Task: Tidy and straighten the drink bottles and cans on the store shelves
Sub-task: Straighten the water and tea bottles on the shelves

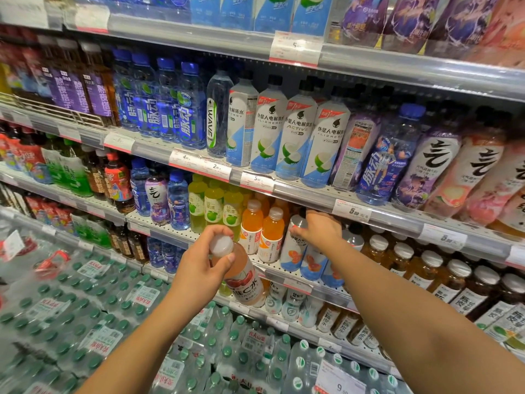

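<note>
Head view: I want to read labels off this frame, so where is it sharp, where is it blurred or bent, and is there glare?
Head view: sharpest mid-frame, where the white coconut bottles read clearly; the top-right purple pouches and far-left shelves are smeared; the wide lens bows the shelf rails; soft glare sits on the wrapped water packs; the pink bottle in the left hand is legible.

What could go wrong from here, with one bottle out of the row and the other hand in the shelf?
1. The left hand holds the pink vitamin bottle near its cap only, tilted out over the packs of water; a slip would likely drop it.
2. The right hand grips the top of a white-and-blue bottle in a tight row; pulling or twisting may tip the orange bottles beside it.
</note>
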Demonstrator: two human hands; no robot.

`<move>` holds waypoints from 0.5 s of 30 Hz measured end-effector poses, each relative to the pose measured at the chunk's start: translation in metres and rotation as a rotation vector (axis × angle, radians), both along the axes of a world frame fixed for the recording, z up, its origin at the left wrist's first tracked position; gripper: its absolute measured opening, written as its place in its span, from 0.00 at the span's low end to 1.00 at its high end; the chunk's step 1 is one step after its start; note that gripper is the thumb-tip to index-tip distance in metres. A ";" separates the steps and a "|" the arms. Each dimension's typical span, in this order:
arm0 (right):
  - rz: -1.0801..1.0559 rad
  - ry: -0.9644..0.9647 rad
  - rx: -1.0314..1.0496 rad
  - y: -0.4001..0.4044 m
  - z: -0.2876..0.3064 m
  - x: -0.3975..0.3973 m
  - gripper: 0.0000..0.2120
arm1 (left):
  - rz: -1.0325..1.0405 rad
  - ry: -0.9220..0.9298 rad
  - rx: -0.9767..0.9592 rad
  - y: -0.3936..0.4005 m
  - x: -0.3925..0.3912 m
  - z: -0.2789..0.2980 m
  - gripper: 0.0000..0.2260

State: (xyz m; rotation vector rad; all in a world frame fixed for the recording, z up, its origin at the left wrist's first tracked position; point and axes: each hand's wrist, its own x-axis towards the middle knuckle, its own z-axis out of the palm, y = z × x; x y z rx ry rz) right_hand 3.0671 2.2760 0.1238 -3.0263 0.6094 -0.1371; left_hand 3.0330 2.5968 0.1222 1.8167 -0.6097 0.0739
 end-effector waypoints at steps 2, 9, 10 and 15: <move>0.030 0.007 -0.002 0.000 0.001 -0.002 0.21 | 0.002 0.000 0.009 -0.001 0.000 0.000 0.16; 0.056 0.022 0.023 -0.003 0.005 -0.007 0.21 | -0.002 0.018 0.013 -0.009 -0.002 0.003 0.15; 0.057 0.018 0.020 -0.003 0.005 -0.007 0.21 | -0.008 0.018 0.013 -0.011 -0.003 0.004 0.15; 0.049 0.009 -0.033 0.000 0.003 -0.008 0.26 | -0.039 0.029 0.004 -0.022 -0.007 0.005 0.16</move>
